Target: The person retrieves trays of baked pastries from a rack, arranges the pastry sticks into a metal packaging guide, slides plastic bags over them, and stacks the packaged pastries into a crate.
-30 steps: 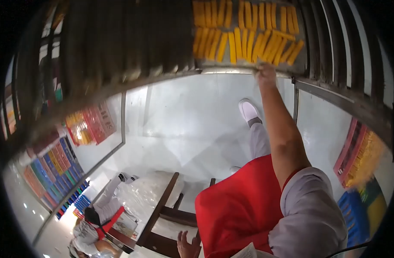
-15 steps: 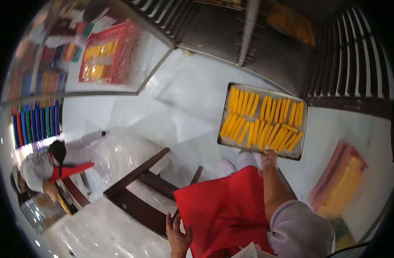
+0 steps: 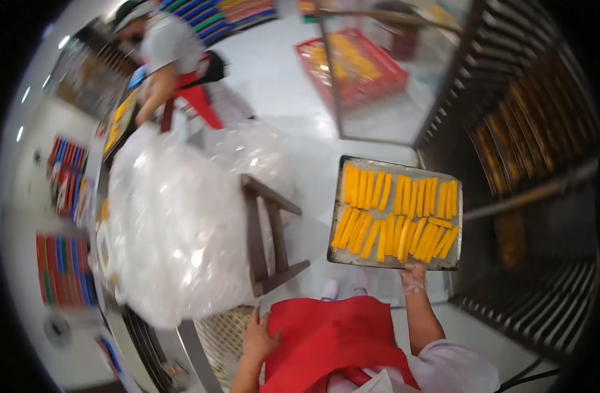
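Note:
My right hand (image 3: 414,278), in a clear plastic glove, grips the near edge of a metal baking tray (image 3: 338,252). The tray is held out in front of me, roughly level above the floor. Yellow food sticks (image 3: 403,196) lie on it in two rows, several of them slanting or overlapping. Beside my red apron (image 3: 332,340), my left hand (image 3: 259,337) is bare and holds nothing, its fingers apart. It is just below a dark wooden stool (image 3: 268,285).
Tall metal racks (image 3: 509,321) with trays stand at the right. A big clear plastic bag (image 3: 175,229) bulges at the left. Behind it, a co-worker (image 3: 172,49) bends over a tray. A red crate (image 3: 391,75) with yellow goods sits on the floor beyond a glass panel.
My view has turned left, bringing the bag and co-worker closer to centre. The tray stays in my right hand. My left hand stays low beside the apron.

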`<state>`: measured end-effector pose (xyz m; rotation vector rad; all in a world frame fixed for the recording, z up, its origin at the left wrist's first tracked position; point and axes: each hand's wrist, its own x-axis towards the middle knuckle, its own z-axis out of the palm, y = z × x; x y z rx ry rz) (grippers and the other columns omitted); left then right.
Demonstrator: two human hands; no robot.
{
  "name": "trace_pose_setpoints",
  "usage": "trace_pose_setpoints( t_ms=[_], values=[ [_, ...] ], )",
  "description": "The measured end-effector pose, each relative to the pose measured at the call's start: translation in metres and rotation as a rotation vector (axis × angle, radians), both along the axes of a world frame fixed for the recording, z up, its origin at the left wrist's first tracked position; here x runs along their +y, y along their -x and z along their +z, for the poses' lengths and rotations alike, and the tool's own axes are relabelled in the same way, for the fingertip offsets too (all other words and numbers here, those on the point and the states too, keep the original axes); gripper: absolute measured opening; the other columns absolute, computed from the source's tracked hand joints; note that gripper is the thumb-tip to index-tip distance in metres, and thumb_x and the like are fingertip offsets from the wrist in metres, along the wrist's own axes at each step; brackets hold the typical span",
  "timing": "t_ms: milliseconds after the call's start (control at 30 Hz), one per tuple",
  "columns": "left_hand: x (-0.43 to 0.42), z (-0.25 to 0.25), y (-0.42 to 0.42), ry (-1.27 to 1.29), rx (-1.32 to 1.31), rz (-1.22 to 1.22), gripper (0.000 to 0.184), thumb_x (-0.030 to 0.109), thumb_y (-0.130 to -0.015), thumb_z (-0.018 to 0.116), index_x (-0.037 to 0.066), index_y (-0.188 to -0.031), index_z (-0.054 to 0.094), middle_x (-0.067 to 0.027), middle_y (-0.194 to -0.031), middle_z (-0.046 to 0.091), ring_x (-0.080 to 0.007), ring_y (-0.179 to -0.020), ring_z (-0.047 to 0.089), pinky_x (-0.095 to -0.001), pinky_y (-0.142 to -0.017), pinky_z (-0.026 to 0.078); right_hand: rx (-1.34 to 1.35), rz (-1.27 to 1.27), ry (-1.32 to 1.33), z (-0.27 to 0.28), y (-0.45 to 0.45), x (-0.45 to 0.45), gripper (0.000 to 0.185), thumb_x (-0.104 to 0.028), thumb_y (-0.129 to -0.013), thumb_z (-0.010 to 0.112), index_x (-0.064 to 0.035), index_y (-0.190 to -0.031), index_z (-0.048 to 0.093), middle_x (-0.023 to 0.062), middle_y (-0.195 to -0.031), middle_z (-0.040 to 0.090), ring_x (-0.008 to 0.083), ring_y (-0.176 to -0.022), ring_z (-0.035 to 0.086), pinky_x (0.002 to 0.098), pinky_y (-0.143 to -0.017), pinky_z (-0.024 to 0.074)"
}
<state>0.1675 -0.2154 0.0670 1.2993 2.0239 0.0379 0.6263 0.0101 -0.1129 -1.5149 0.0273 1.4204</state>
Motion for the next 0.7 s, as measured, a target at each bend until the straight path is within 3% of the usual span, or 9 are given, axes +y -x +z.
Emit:
trace_pose_setpoints(
  t_ms=[67, 100, 133, 200, 233, 267, 367, 467, 700],
  values=[
    [-0.051, 0.002, -0.015, 0.005, 0.049, 0.093, 0.070, 0.037, -0.078, 0.075, 0.011, -0.139, 0.053, -0.0235, -0.155, 0.034, -0.0416, -0.132, 0.047, -0.0538, -0.108, 0.039, 0.030, -0.039, -0.042, 0.070, 0.036, 0.018, 0.030, -0.012, -0.080, 0.053, -0.0124, -0.110, 0.058, 0.0054, -0.079, 0.058, 0.0271, -0.058, 0.060, 0.0399, -0.044, 0.0520],
    [-0.076, -0.011, -0.032, 0.002, 0.062, 0.164, 0.069, 0.037, -0.078, 0.075, 0.011, -0.139, 0.054, -0.0235, -0.156, 0.033, -0.0414, -0.130, 0.049, -0.0547, -0.108, 0.038, 0.078, 0.178, -0.141, 0.077, 0.024, 0.022, 0.038, -0.010, -0.076, 0.054, -0.0069, -0.114, 0.058, 0.0099, -0.091, 0.063, 0.0290, -0.076, 0.066, 0.0482, -0.061, 0.0589],
    [-0.101, -0.013, -0.046, -0.015, 0.079, 0.237, 0.069, 0.037, -0.078, 0.075, 0.011, -0.139, 0.054, -0.0235, -0.156, 0.033, -0.0414, -0.130, 0.049, -0.0547, -0.108, 0.038, -0.373, 0.541, -0.428, 0.067, 0.006, 0.023, 0.035, 0.000, -0.075, 0.051, -0.0030, -0.109, 0.061, 0.0074, -0.095, 0.063, 0.0251, -0.080, 0.065, 0.0427, -0.071, 0.0570],
    [-0.157, -0.016, -0.073, 0.059, 0.126, 0.339, 0.069, 0.038, -0.077, 0.076, 0.012, -0.137, 0.055, -0.0231, -0.155, 0.034, -0.0411, -0.129, 0.050, -0.0550, -0.108, 0.038, -0.502, 0.719, -0.674, 0.064, -0.011, 0.036, 0.027, 0.011, -0.071, 0.051, -0.0019, -0.092, 0.061, 0.0024, -0.093, 0.060, 0.0177, -0.080, 0.061, 0.0347, -0.077, 0.0542],
    [-0.210, -0.096, -0.112, 0.001, 0.100, 0.377, 0.069, 0.038, -0.077, 0.076, 0.012, -0.137, 0.055, -0.0231, -0.155, 0.034, -0.0411, -0.129, 0.050, -0.0550, -0.108, 0.038, -0.240, 0.552, -0.619, 0.040, -0.051, 0.012, 0.021, 0.011, -0.069, 0.054, -0.0048, -0.081, 0.060, -0.0001, -0.086, 0.058, 0.0141, -0.075, 0.057, 0.0323, -0.074, 0.0533],
    [-0.231, -0.099, -0.121, 0.047, 0.093, 0.408, 0.069, 0.038, -0.077, 0.076, 0.012, -0.137, 0.056, -0.0227, -0.155, 0.035, -0.0412, -0.129, 0.050, -0.0559, -0.108, 0.038, -0.212, 0.549, -0.613, 0.111, -0.017, -0.004, 0.022, 0.011, -0.068, 0.054, -0.0077, -0.079, 0.057, -0.0016, -0.085, 0.055, 0.0112, -0.073, 0.053, 0.0309, -0.072, 0.0523],
    [-0.292, -0.157, -0.161, 0.059, 0.126, 0.535, 0.068, 0.037, -0.076, 0.076, 0.012, -0.136, 0.056, -0.0220, -0.155, 0.034, -0.0414, -0.130, 0.049, -0.0585, -0.108, 0.037, -0.823, 0.840, -1.134, 0.104, -0.039, -0.008, 0.023, 0.001, -0.067, 0.063, -0.0055, -0.089, 0.057, 0.0024, -0.090, 0.055, 0.0141, -0.080, 0.056, 0.0338, -0.078, 0.0523],
    [-0.402, -0.223, -0.218, 0.054, 0.175, 0.666, 0.069, 0.039, -0.078, 0.075, 0.013, -0.138, 0.054, -0.0217, -0.157, 0.031, -0.0407, -0.132, 0.047, -0.0608, -0.109, 0.035, -0.808, 0.843, -1.408, 0.089, -0.060, -0.053, 0.024, -0.003, -0.071, 0.063, -0.0005, -0.094, 0.061, 0.0059, -0.094, 0.059, 0.0155, -0.082, 0.059, 0.0305, -0.077, 0.0513],
    [-0.572, -0.266, -0.265, -0.066, 0.275, 0.850, 0.066, 0.035, -0.078, 0.075, 0.011, -0.135, 0.055, -0.0194, -0.157, 0.030, -0.0397, -0.133, 0.045, -0.0646, -0.109, 0.033, -0.680, 0.922, -1.788, 0.129, -0.039, -0.156, 0.032, -0.010, -0.081, 0.069, 0.0074, -0.109, 0.065, 0.0109, -0.101, 0.065, 0.0174, -0.087, 0.063, 0.0266, -0.075, 0.0506]
  ],
)
